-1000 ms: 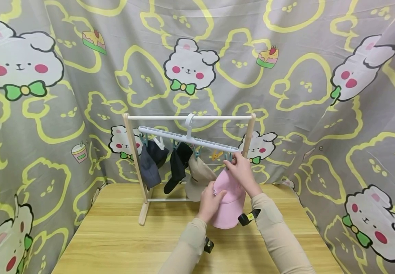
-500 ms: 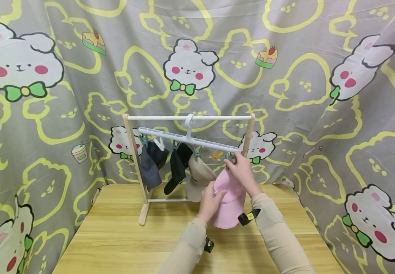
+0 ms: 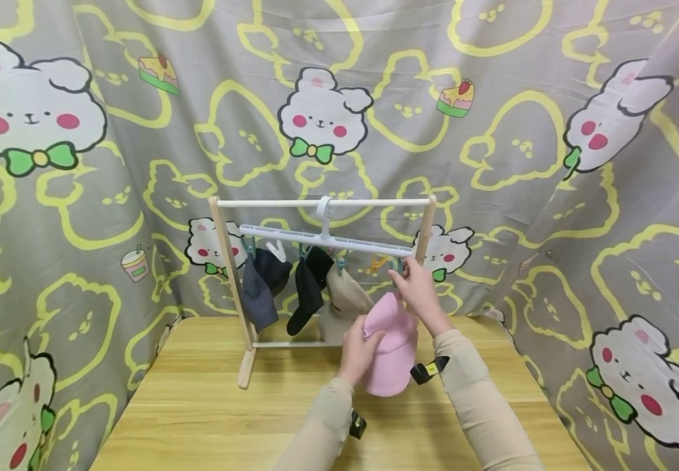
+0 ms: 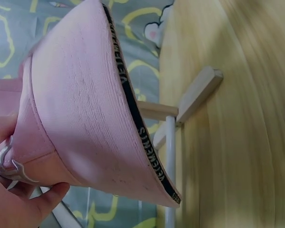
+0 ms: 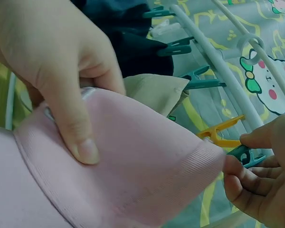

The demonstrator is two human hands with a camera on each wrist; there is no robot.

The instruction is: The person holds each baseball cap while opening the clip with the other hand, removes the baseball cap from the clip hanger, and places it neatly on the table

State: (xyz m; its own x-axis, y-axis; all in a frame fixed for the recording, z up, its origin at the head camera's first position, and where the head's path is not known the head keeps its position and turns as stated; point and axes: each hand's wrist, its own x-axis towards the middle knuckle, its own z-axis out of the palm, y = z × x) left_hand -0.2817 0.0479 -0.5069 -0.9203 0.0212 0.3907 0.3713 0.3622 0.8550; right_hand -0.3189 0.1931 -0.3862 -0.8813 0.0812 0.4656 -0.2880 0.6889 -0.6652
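Observation:
My left hand (image 3: 358,350) grips the side of a pink cap (image 3: 390,366), its thumb across the front of the crown in the right wrist view. The brim points down, with a black lettered band along its edge in the left wrist view. Above the cap, my right hand (image 3: 420,291) pinches a teal clothespin (image 5: 251,159) at the right end of a white clip hanger (image 3: 292,233). The cap's back edge lies right beside those fingertips. Further left on the hanger hang a beige cap (image 3: 345,294), a black sock (image 3: 307,294) and a dark grey item (image 3: 260,297).
The hanger hooks over the white bar (image 3: 269,203) of a small wooden rack (image 3: 224,261) on the wooden table (image 3: 198,405). An orange clothespin (image 5: 221,133) and a white clothespin (image 3: 277,250) also hang from it. A patterned curtain (image 3: 410,144) surrounds the table.
The pink cap has moved slightly down and left, away from the teal clothespin. The hanger's right end has risen a little and it tilts less. Both hands keep their holds.

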